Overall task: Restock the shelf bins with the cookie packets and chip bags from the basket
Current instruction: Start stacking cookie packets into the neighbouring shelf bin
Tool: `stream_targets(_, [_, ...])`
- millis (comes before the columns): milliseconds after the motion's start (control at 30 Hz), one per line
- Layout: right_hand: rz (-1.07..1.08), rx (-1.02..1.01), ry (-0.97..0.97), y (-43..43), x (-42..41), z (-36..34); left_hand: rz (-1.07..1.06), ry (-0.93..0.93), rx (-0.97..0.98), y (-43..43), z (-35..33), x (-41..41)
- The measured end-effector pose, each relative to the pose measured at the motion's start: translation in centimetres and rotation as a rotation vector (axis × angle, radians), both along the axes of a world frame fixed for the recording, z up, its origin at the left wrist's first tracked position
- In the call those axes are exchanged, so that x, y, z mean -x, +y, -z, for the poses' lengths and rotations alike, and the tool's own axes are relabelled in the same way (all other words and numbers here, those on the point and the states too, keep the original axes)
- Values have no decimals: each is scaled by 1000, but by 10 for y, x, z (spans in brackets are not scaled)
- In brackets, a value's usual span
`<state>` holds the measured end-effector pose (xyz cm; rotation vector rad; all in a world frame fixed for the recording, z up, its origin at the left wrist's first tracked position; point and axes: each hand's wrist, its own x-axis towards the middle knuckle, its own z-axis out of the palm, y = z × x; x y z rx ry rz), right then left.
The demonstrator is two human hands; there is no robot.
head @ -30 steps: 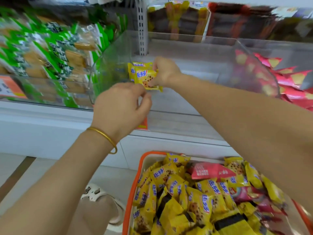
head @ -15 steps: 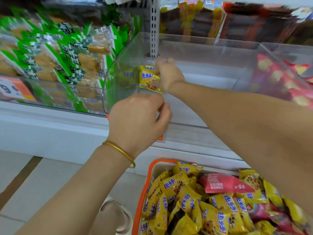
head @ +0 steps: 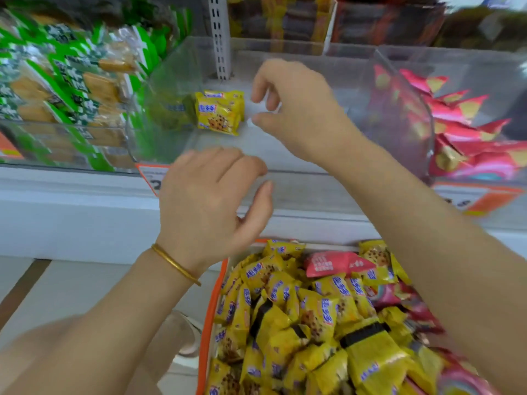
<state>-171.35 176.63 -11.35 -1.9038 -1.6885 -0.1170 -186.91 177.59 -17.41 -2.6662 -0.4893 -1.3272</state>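
head view: right hand (head: pixel 296 109), left hand (head: pixel 211 203) loosely open, empty; line basket (head: pixel 204 337) refills flush beside shelved cookie packets (head: pixel 218 112).

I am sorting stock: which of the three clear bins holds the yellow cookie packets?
The middle bin, with yellow cookie packets at its left; the left bin holds green packets, the right bin red bags.

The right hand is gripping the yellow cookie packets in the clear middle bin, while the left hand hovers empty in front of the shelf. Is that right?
No. The head view shows the right hand holding nothing, fingers loosely curled beside the yellow cookie packets, which stand free in the clear middle bin. The left hand does hover empty in front of the shelf.
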Motion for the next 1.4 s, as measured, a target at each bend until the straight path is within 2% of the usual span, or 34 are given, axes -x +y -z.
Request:
stream_targets(67, [-110,-20,119,-59,2,4,52,75,91,-19,12,-4])
stream_targets(100, [-152,35,199,-85,0,10,52,139,144,-25,19,-7])
stream_targets(167, [-178,227,350,-118,-6,34,27,269,240,-33,32,-12])
stream_targets(200, [-164,337,364,-126,-12,50,13,319,274,-35,37,-14])
stream_targets(333, [57,803,31,-130,-36,124,13,422,353,-41,51,-23])
stream_targets(400, [172,894,2,-130,-39,157,20,463,367,-43,57,-28])
stream_targets(533, [216,849,139,-133,-43,192,24,526,353,-41,64,-37])
stream_targets(700, [195,772,279,-142,-53,178,62,556,374,-41,68,-43])
stream_targets(900, [68,585,282,-153,-54,129,249,560,772,-42,70,-52])
stream_targets(1000, [-6,482,372,-152,-48,104,329,577,970,-45,67,-54])
stream_targets(1233, [-47,313,618,-154,-33,57,489,269,1241,-48,30,-41])
stream_targets(1300, [-52,281,659,-155,-27,40,516,129,1250,-45,12,-34])
stream_targets(1400, [-95,203,700,-141,-18,11,456,-89,1137,-32,-21,-27])
